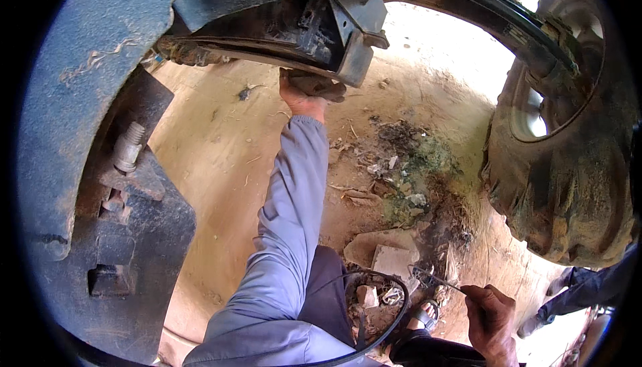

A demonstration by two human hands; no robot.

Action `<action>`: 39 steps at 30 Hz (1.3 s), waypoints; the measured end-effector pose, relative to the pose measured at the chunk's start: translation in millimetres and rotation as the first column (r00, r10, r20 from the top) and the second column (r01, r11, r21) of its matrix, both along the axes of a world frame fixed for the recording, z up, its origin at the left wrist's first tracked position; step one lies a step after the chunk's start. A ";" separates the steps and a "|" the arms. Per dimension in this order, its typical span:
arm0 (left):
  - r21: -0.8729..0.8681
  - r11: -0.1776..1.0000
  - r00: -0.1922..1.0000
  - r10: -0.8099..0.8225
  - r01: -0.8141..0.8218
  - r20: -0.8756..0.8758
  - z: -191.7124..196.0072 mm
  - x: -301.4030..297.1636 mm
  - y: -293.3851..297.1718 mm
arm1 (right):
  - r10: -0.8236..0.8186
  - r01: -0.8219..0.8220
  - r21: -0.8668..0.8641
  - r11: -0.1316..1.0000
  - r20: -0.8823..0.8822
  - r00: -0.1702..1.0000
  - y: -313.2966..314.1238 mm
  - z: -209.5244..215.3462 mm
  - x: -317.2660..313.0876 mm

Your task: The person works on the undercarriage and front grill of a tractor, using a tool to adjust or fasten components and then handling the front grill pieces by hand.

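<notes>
Over mid-frame dirt (214,180), the left hand (302,103) cups a dark piece (315,86), likely stiff, heavy, best held underneath; the right hand (493,321) clasps a rod (438,279).

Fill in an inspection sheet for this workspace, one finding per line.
Surface: dirt floor, uneven and littered in places.
Job's things: a brown piece beneath the dark metal frame; a thin rod.
Clutter: broken slabs and scattered scraps.
Hands: left hand touches the brown piece, grip unclear; right hand grips the rod.
Cables: black cable or hose, curving beside the light blue sleeve.
Surroundings: dirty tyre right, blue machine body left, another person's trouser leg far right.
</notes>
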State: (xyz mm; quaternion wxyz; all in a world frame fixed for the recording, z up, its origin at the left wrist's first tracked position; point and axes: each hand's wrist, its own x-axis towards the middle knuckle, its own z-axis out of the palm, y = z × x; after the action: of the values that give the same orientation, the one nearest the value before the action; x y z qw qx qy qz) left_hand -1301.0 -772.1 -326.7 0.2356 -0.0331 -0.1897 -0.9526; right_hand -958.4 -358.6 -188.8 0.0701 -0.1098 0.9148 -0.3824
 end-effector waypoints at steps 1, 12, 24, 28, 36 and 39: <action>-0.071 0.997 1.000 0.006 -0.008 -0.021 -4.8 -0.3 -1.2 | -0.032 0.032 -0.007 0.999 -0.012 0.999 -0.7 -1.9 3.4; 0.029 0.991 0.983 -0.135 0.132 0.125 -15.0 -11.3 -12.8 | 0.008 0.005 0.110 0.994 -0.120 0.993 2.8 11.5 15.7; 0.022 0.992 0.982 -0.124 0.123 0.141 -0.6 -1.2 -8.4 | -0.126 0.129 0.040 0.991 -0.066 0.990 4.9 2.5 19.7; 0.044 0.984 0.974 -0.179 0.175 0.137 2.4 -3.0 -17.6 | -0.089 0.093 0.044 0.995 -0.084 0.992 4.9 2.6 18.5; -0.045 0.989 0.973 -0.133 0.143 0.189 8.6 3.1 -11.6 | -0.030 0.032 0.037 0.999 -0.060 0.998 10.3 2.8 15.0; -0.009 0.999 0.996 -0.036 0.037 0.087 1.0 -11.0 -19.3 | -0.036 0.039 0.034 0.999 -0.079 0.996 8.8 2.7 18.3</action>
State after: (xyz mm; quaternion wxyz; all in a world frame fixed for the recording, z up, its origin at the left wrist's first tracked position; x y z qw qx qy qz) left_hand -1311.9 -791.5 -325.7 0.2094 0.0034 -0.2041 -0.9563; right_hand -940.0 -349.7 -186.1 0.0291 -0.1063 0.9253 -0.3629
